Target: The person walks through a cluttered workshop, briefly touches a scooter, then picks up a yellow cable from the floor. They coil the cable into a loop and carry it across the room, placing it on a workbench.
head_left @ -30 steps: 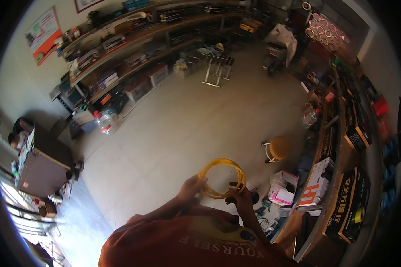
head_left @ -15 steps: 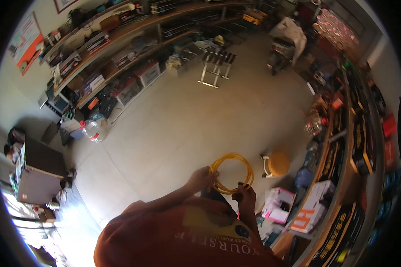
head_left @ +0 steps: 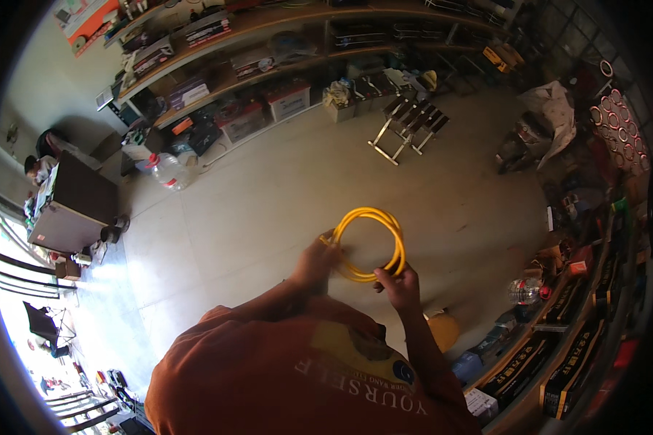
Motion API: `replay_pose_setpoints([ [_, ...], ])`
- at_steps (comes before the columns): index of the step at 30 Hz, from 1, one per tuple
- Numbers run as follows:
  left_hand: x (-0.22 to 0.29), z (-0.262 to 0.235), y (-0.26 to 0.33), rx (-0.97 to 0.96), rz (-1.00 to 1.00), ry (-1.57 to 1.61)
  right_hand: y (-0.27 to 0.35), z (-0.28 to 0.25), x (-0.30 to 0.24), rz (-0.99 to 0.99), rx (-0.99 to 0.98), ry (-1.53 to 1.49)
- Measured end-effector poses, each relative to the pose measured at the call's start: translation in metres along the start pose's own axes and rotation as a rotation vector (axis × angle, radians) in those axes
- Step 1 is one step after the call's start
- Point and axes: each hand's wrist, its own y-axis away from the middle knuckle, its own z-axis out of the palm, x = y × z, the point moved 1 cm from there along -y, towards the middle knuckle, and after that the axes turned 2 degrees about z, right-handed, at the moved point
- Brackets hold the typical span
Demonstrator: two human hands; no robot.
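A coil of yellow tubing or cable (head_left: 374,212), wound in several loops, is held up in front of my chest above the floor. My left hand (head_left: 319,259) is closed on the coil's left side, its fingers partly blurred. On the lower right side, my right hand (head_left: 399,285) pinches the loops between thumb and fingers. The coil forms a round ring, with bare floor showing through its middle.
A folding stool (head_left: 408,127) with a slatted top stands ahead. Shelves of boxes (head_left: 203,90) line the far left wall. A large clear bottle (head_left: 170,171) stands by them. To the right are a covered scooter (head_left: 533,134), a round yellow stool (head_left: 442,331) and boxed shelves (head_left: 577,370).
The view has swung to the right. The coil and both hands now appear higher in the picture, and the yellow stool is partly hidden by my right arm. Both hands still hold the coil.
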Motion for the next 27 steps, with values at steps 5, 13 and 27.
replay_pose_setpoints([
  [5,0.008,0.025,-0.107,-0.077,-0.043,-0.163,-0.075,-0.028,-0.009,0.116,0.093,0.031],
  [13,0.073,0.134,-0.317,-0.376,0.077,-0.287,-0.161,-0.141,-0.053,0.091,0.406,0.174],
  [27,0.116,0.331,-0.511,-0.702,-0.100,-0.121,-0.316,-0.387,-0.070,0.135,0.740,0.075],
])
